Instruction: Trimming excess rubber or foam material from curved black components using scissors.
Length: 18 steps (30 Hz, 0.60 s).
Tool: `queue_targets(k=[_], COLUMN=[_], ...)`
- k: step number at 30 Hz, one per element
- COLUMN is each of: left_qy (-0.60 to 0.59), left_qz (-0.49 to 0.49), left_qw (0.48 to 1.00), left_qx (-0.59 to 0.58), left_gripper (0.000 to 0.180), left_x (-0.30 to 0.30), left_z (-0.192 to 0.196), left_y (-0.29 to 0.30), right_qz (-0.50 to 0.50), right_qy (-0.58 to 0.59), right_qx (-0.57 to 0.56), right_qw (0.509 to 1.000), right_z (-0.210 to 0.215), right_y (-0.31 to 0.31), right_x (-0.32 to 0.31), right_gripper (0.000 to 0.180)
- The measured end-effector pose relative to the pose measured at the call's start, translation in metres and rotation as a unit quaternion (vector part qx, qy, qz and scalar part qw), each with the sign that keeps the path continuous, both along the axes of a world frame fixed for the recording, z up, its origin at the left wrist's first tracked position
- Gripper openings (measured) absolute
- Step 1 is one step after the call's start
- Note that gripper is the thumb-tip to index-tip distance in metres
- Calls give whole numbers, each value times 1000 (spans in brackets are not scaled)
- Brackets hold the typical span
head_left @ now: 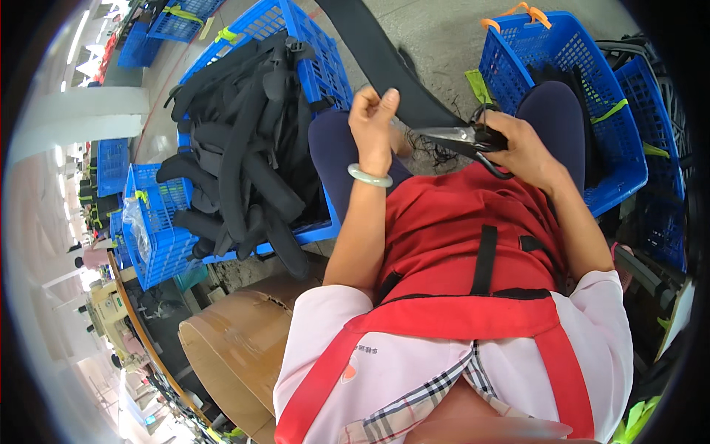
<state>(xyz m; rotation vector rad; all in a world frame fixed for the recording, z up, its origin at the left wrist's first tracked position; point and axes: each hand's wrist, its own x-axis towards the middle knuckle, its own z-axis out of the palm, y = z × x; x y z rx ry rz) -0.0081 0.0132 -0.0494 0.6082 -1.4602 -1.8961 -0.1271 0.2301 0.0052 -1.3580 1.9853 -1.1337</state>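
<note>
— Grey concrete floor (444,37) fills the top of the head view, with blue plastic crates around the seated person. What lies at ten o'clock?

— A blue crate (325,74) heaped with black padded straps (244,155), some spilling over its near rim. Another blue crate (584,81) stands at one to two o'clock, beside the person's right knee, and a brown cardboard barrel (237,348) sits at seven o'clock.

— And the hands?

— The left hand (373,126) is raised near the centre, just toward twelve o'clock. Its fingers are curled together and its thumb presses on the edge of a long black strap (384,63). A pale green bangle (370,176) circles that wrist.

— Where does the strap run?

— From the top edge at twelve o'clock it slants down toward the lap, passing just right of the left hand's fingertips and ending at the scissors (462,137).

— Who holds those?

— The right hand (525,148), at about two o'clock from the centre, is closed through the black handle loops. The metal blades point toward the left hand and meet the strap's lower end; I cannot tell whether the blades are parted.

— What lies below?

— A red apron (451,229) with black bands covers the lap, directly at six o'clock from both hands.
</note>
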Motion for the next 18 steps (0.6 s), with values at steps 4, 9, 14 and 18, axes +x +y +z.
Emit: queue_targets(k=[4,9,14,18], left_qy=[96,120,129,140], left_qz=[-89,-226,-219,-199], left_qw=[975,929,928,936], left_qx=[177,269,274,254], left_gripper=[19,23,24,23], left_x=[7,17,14,14], left_z=[5,1,5,3], left_y=[-18,-21,-13,-14], right_qz=[53,-32,-32,-5], right_qy=[75,-372,-244,-215], right_qx=[16,74,7,82], right_qw=[996,925,969,973], right_z=[6,8,-50,-4], right_y=[11,11,-3,-7], right_x=[-8,-17,3,7], right_gripper=[26,22,34,39])
